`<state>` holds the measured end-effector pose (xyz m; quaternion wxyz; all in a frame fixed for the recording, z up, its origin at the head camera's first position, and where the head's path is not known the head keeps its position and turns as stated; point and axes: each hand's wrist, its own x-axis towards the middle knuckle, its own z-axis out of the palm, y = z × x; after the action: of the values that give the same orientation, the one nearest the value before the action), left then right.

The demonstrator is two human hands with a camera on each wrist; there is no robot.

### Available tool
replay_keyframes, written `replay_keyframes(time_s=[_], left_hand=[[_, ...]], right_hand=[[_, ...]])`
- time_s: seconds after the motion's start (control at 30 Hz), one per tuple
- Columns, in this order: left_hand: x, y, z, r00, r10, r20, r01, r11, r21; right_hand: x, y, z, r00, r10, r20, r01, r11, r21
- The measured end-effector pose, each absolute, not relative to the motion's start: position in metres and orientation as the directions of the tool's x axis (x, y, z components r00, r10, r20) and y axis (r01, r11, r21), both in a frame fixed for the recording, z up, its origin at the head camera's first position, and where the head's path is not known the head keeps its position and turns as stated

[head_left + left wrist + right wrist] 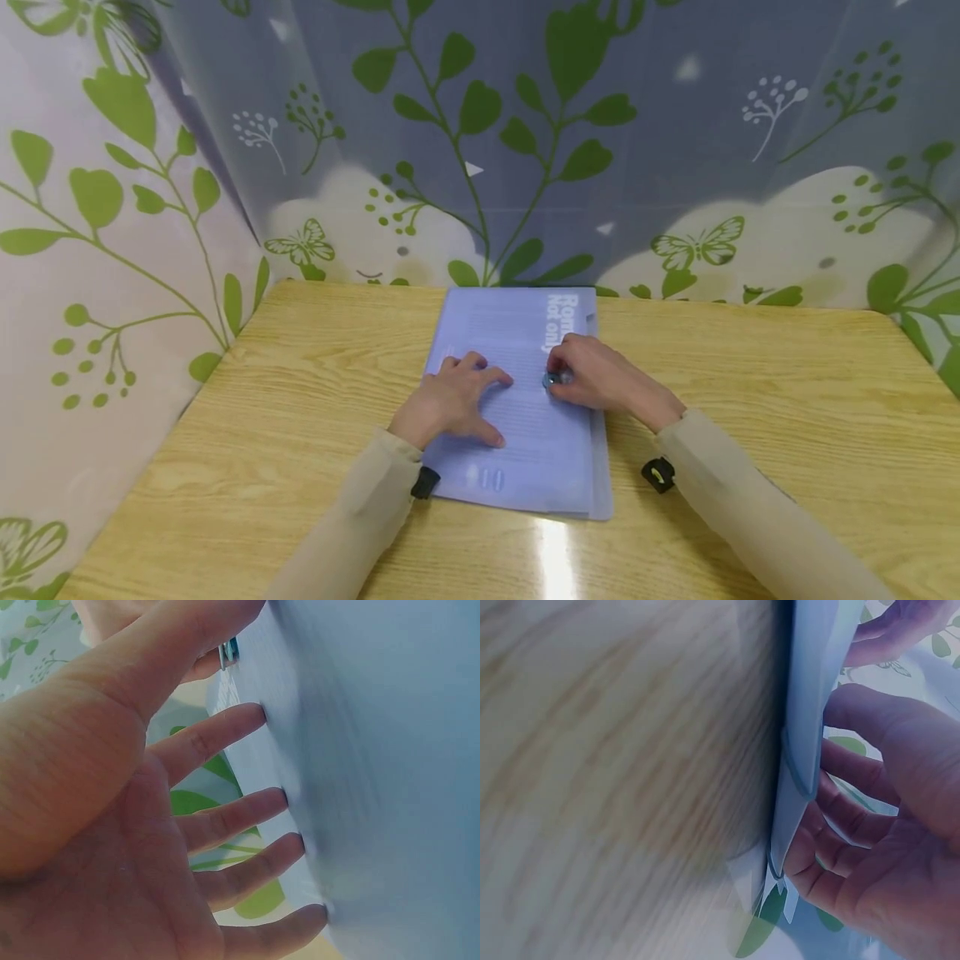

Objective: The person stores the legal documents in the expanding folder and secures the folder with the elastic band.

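A bluish translucent plastic folder (525,467) with printed sheets inside lies flat on the wooden table, large white lettering near its upper right. My left hand (457,400) is spread over its left half; in the left wrist view the fingertips (274,799) press on the surface. Over the right part of the folder, my right hand (600,375) pinches a small teal, shiny object (552,380) between thumb and fingers. That object (229,652) shows a silvery edge in the left wrist view; its kind is unclear. In the right wrist view my right hand (885,817) hides it beside the folder's edge (802,742).
The wood-grain table (300,400) extends to both sides of the folder. A curtain (675,167) with green leaves and butterflies hangs behind it and along the left. Black bands (658,475) sit at both wrists.
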<state>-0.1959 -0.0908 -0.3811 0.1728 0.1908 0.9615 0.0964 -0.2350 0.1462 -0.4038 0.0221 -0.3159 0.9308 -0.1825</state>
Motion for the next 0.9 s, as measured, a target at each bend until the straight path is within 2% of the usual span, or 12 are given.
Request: replay_keyframes(time_s=[0.37, 0.63, 0.9], left_hand=[[-0.195, -0.09, -0.38, -0.865, 0.397, -0.307, 0.33, 0.91, 0.25], [-0.195, -0.091, -0.379, -0.865, 0.404, -0.299, 0.334, 0.906, 0.259], [-0.195, -0.092, -0.38, -0.863, 0.409, -0.298, 0.331, 0.902, 0.279]], right_hand=[[-0.242, 0.137, -0.403, -0.802, -0.596, 0.038, -0.559, 0.728, -0.397], [-0.243, 0.135, -0.4, -0.826, -0.564, -0.016, -0.51, 0.758, -0.408], [-0.244, 0.14, -0.404, -0.818, -0.575, 0.003, -0.514, 0.73, -0.451]])
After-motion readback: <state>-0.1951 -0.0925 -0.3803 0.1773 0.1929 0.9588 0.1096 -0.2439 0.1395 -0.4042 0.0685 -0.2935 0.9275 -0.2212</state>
